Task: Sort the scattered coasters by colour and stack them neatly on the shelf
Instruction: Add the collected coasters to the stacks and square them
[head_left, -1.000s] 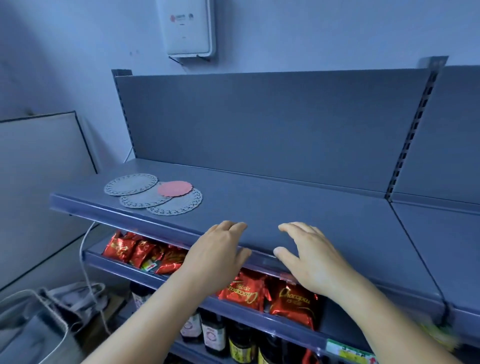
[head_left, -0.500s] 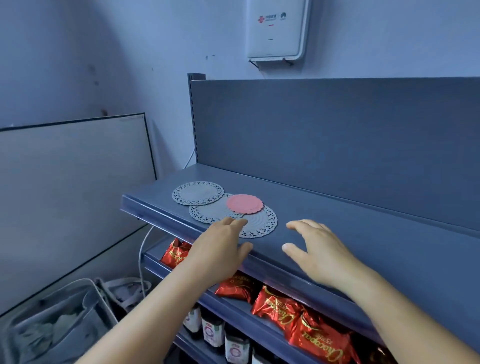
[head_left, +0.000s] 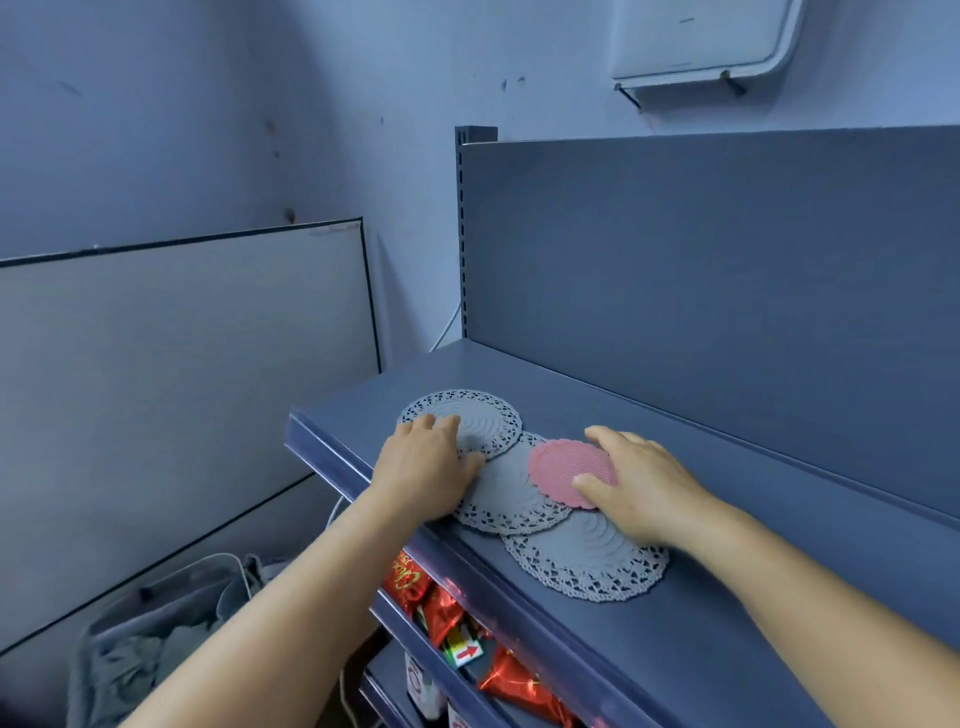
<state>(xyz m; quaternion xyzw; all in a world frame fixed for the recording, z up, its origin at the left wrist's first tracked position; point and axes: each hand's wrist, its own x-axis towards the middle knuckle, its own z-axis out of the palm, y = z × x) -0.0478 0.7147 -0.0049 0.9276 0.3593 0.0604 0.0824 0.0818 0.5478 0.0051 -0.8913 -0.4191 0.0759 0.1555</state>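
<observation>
Head view, left hand (head_left: 421, 467) fingers rested flat, relaxed, on far grey lace coaster (head_left: 483, 421), right hand (head_left: 644, 483) thumb and fingers gripped pink coaster (head_left: 566, 465) between them, blue shelf (head_left: 727, 597) beneath.

Your right hand (head_left: 641, 483) covers the pink coaster's (head_left: 569, 467) right side; the wall box (head_left: 701, 41) runs off the top.

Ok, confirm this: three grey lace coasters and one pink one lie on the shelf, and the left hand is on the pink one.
Wrong hand. The head view shows the right hand on the pink coaster; the left hand rests on the farthest grey coaster. The rest stands.
</observation>
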